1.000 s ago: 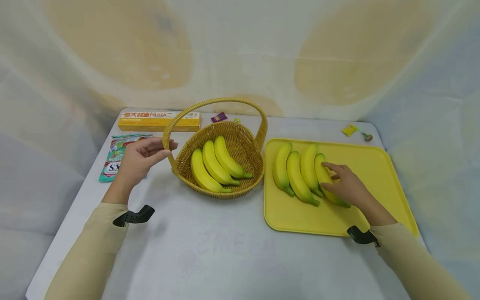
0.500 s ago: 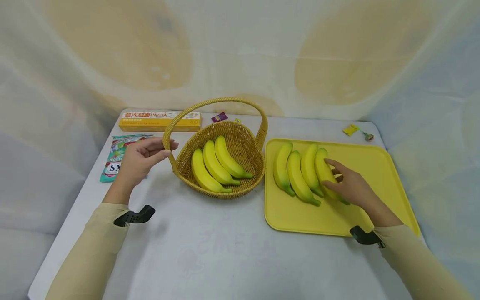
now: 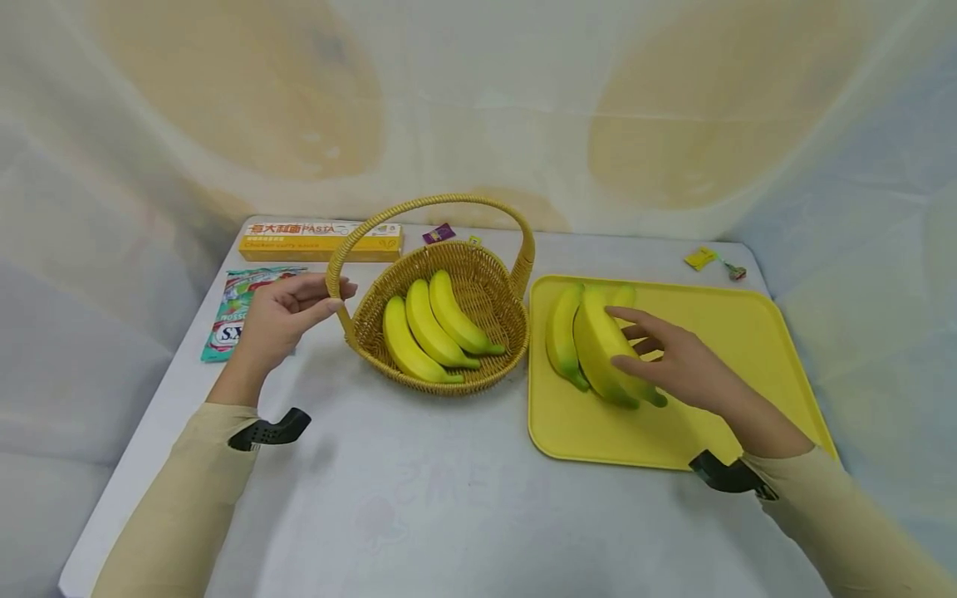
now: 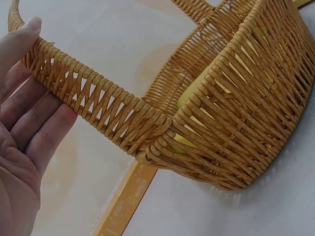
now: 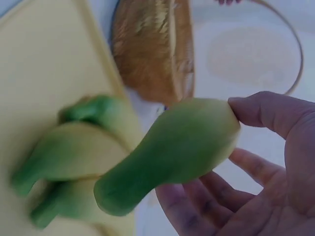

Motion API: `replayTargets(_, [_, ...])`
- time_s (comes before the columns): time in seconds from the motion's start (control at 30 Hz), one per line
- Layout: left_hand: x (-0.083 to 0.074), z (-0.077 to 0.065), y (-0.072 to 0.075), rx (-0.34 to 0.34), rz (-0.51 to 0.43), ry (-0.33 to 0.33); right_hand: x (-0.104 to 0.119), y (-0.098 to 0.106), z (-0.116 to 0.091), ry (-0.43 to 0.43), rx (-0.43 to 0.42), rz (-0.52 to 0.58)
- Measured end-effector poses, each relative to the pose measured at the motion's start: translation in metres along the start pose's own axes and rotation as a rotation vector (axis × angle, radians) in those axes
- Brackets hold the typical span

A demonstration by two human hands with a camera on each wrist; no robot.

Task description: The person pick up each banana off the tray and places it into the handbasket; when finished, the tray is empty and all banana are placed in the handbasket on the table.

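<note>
My left hand holds the left side of the arched handle of a wicker basket. In the left wrist view the thumb lies on one side of the handle and the fingers on the other. Three yellow bananas lie side by side in the basket. Over the yellow tray my right hand pinches a banana between thumb and fingers. This banana is raised above the other bananas on the tray and partly hides them.
A pasta box and a teal packet lie at the left of the white table. Behind the basket is a small purple packet. Small wrapped pieces lie behind the tray. Fabric walls stand around the table.
My right hand has taken hold of the rightmost banana, lifted it off the tray and moved it left over the others. My left hand stays on the basket handle.
</note>
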State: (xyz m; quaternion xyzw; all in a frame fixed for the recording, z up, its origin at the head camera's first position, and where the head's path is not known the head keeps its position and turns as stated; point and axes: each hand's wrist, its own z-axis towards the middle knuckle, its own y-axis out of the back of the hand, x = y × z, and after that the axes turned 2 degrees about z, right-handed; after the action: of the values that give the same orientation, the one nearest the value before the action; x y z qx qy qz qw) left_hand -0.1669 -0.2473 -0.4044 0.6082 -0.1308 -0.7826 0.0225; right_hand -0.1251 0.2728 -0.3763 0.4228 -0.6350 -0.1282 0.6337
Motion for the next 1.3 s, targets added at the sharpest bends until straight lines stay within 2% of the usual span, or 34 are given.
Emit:
replayTargets(0.17, [0.000, 0.000, -0.001, 0.004, 0.013, 0.001, 0.023, -0.004, 0.005, 0.067, 0.073, 0.064])
replayTargets(0.37, [0.000, -0.001, 0.000, 0.000, 0.019, 0.009, 0.042, -0.019, 0.028, 0.143, 0.153, 0.134])
replayTargets(0.53, [0.000, -0.001, 0.000, 0.004, 0.022, 0.006, 0.064, -0.031, 0.054, 0.126, 0.213, 0.176])
replayTargets(0.73, [0.000, -0.001, 0.000, 0.004, 0.038, 0.013, 0.088, -0.045, 0.095, 0.110, 0.258, 0.178])
replayTargets(1.0, [-0.001, -0.001, 0.000, -0.001, 0.045, 0.026, 0.110, -0.069, 0.145, 0.079, 0.330, 0.249])
replayTargets(1.1, [-0.001, -0.001, 0.000, -0.001, 0.039, 0.029, 0.119, -0.083, 0.160, 0.082, 0.347, 0.198])
replayTargets(1.3, [-0.001, -0.001, 0.000, 0.000, 0.029, 0.031, 0.135, -0.111, 0.180, 0.107, 0.377, 0.010])
